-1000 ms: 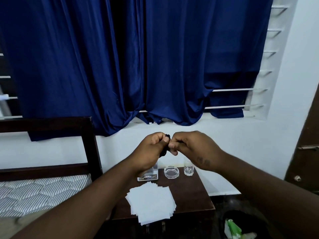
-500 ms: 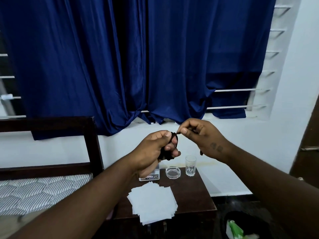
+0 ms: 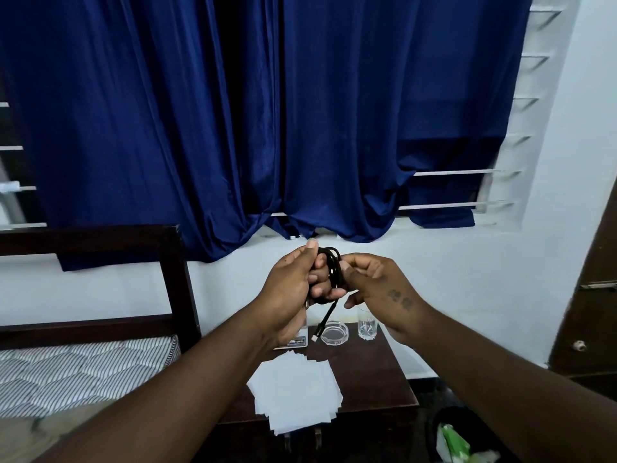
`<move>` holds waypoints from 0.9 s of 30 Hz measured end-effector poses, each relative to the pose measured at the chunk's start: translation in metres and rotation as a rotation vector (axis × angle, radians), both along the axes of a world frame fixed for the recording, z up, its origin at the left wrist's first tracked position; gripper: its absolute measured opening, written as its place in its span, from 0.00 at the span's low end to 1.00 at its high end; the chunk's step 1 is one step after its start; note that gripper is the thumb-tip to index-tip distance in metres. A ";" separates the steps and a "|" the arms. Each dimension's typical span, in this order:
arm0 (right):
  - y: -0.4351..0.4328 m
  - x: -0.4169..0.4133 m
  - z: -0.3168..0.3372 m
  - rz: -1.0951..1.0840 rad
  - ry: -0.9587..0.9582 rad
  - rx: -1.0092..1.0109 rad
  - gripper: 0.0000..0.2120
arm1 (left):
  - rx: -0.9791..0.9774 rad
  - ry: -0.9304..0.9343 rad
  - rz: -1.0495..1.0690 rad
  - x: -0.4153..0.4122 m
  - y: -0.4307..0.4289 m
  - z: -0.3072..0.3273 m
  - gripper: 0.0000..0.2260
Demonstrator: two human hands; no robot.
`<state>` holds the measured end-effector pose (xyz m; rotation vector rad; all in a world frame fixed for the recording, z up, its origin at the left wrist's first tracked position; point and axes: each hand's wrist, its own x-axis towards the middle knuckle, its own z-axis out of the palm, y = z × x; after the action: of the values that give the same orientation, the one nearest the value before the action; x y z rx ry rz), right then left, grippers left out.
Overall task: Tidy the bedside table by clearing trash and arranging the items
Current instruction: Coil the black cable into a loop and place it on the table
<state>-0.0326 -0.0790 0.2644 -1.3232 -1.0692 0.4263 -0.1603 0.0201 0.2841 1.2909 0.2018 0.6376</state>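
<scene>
A black cable [image 3: 331,272] is coiled in loops around the fingers of my left hand [image 3: 293,285], which grips the bundle above the dark wooden bedside table [image 3: 374,379]. One loose end with a white plug hangs down toward the table. My right hand [image 3: 374,282] pinches the loops from the right side. On the table lie a messy stack of white papers [image 3: 297,396], a glass ashtray [image 3: 335,333], a small drinking glass [image 3: 367,327] and a small box [image 3: 293,341], partly hidden by my left wrist.
A dark bed frame [image 3: 173,279] with a striped mattress [image 3: 83,365] stands to the left. Blue curtains [image 3: 267,128] hang behind the table. A black bin [image 3: 444,426] holding green and white trash sits on the floor at bottom right. A brown door [image 3: 597,295] is at the right.
My hands have risen slightly and come together again. More of the cable is wrapped around my left fingers, and its plug end now dangles below them.
</scene>
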 end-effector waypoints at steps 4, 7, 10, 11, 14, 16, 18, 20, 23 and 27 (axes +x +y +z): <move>-0.001 -0.005 -0.003 0.106 0.043 -0.010 0.15 | 0.014 0.006 0.062 0.001 0.002 0.001 0.18; -0.003 -0.006 -0.005 0.153 0.001 -0.032 0.14 | 0.017 0.009 0.076 0.002 0.003 -0.001 0.18; -0.005 -0.003 -0.007 0.223 0.046 -0.019 0.13 | -0.006 0.001 0.085 0.002 0.004 -0.003 0.18; -0.005 -0.002 -0.008 0.228 0.075 -0.015 0.14 | -0.017 -0.003 0.090 0.002 0.004 -0.003 0.18; -0.006 0.002 -0.008 0.200 0.090 -0.033 0.15 | -0.053 -0.009 0.099 0.002 0.005 -0.004 0.18; -0.005 0.003 -0.006 0.179 0.085 -0.045 0.13 | -0.066 -0.012 0.108 0.003 0.006 -0.005 0.18; -0.005 0.005 -0.004 0.105 0.079 -0.050 0.11 | -0.058 -0.009 0.129 0.003 0.007 -0.006 0.19; -0.004 0.009 -0.002 -0.030 -0.002 -0.053 0.09 | -0.043 0.004 0.160 0.004 0.007 -0.007 0.19; -0.001 0.013 0.000 -0.267 -0.244 -0.053 0.06 | -0.043 0.017 0.192 0.004 0.008 -0.008 0.20; 0.003 0.011 -0.002 -0.385 -0.310 0.030 0.07 | -0.041 0.030 0.213 0.004 0.005 -0.007 0.21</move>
<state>-0.0215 -0.0757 0.2623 -1.5605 -1.0336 -0.0851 -0.1563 0.0247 0.2767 1.2495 0.3792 0.7915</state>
